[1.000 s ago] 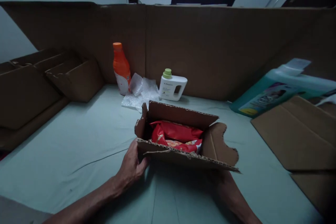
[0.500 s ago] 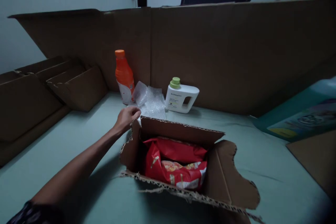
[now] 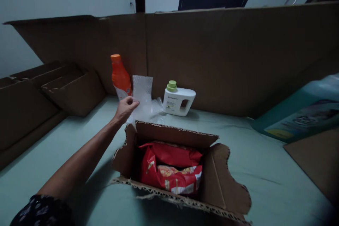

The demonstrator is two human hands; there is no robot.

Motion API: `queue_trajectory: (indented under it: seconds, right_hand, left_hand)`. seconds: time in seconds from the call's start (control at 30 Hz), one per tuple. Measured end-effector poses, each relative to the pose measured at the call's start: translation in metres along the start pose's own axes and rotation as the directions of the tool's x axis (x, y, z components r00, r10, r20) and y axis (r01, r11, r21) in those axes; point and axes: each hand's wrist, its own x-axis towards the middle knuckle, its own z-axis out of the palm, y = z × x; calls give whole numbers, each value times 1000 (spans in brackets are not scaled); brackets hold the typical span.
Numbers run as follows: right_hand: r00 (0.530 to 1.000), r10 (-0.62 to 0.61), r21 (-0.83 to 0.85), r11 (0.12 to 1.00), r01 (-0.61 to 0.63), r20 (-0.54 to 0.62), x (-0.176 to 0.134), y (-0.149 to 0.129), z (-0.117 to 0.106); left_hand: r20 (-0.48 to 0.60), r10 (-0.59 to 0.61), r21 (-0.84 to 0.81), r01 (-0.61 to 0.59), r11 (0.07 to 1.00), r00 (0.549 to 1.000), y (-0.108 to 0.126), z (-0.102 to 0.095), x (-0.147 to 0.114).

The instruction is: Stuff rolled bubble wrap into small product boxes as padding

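Note:
My left hand is closed in a pinch on a sheet of bubble wrap, which stands partly raised behind the cardboard box. More of the wrap lies crumpled on the green cloth to its right. In the open box are red printed food packets, tucked below the rim. Just behind my hand an orange bottle with an orange cap stands upright. Right of the wrap is a white jug with a green cap and a handle hole. My right hand is out of view.
A tall cardboard panel runs along the back. Several cardboard boxes stand at the left. A large bottle of teal liquid is at the right, with a cardboard piece in front of it. Green cloth covers the surface.
My left hand has lifted off the area by the box's back left corner, raising the bubble wrap into a more upright sheet. The whole view has shifted slightly.

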Motion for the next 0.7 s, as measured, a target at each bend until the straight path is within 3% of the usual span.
queue_trajectory:
  seconds: [0.1,0.2,0.3,0.37,0.43,0.53,0.7]
  right_hand:
    - [999,-23,6,1000,23,-40,-27,-1,-2]
    - [997,-57,13,998,58,-58,-44,6,-4]
    - [993,-70,-6,998,69,-93,-44,13,-6]
    - [992,-69,-27,997,66,-108,-40,12,-8]
    - [992,-68,-36,997,65,-107,-36,6,-8]
    - [990,-52,-43,998,47,-128,-34,-7,-7]
    - [988,-40,-84,996,28,-146,-38,-11,-8]
  left_hand:
    - [34,-46,-79,48,996,998,1,-49,-32]
    - [134,-150,-44,157,987,980,-16,-94,-77]
    - [291,-267,99,249,963,919,-39,-124,-116]
    - [358,-312,206,252,946,880,-48,-134,-127]
    - [336,-306,296,208,932,891,-48,-135,-121]
    - [220,-202,398,101,912,955,-35,-117,-86]
    - [160,-39,472,-41,881,986,-15,-42,-19]
